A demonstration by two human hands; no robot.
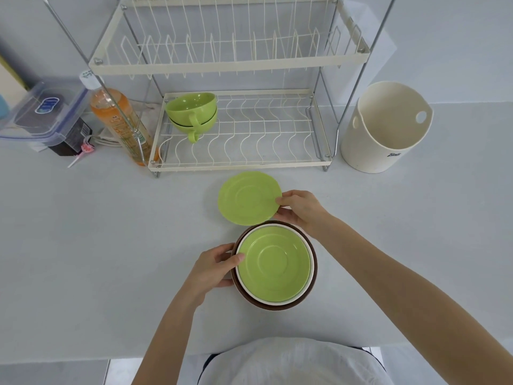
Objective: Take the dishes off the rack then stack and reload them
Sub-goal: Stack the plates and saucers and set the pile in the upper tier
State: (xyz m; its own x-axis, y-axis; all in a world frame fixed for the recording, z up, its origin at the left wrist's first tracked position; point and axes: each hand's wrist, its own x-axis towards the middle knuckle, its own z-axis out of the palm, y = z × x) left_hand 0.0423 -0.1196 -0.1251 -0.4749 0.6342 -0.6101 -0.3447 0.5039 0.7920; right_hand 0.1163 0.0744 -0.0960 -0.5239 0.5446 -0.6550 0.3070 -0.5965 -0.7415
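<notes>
A two-tier cream wire dish rack (241,162) stands at the back of the white counter. Two green cups (191,109) sit stacked on the left of its lower tier; the upper tier holds nothing. In front of the rack, a green saucer (273,263) lies in a white bowl (311,269), which is nested in a brown bowl (277,306). My left hand (213,269) grips the left rim of this stack. My right hand (301,211) pinches the right edge of a second green saucer (248,198), held upside down and tilted just behind the stack.
A cream utensil tub (385,129) stands right of the rack. Left of it are an orange drink bottle (119,120), a clear lidded container (44,112) on a dark box, folded cloths and a pink lollipop (83,152).
</notes>
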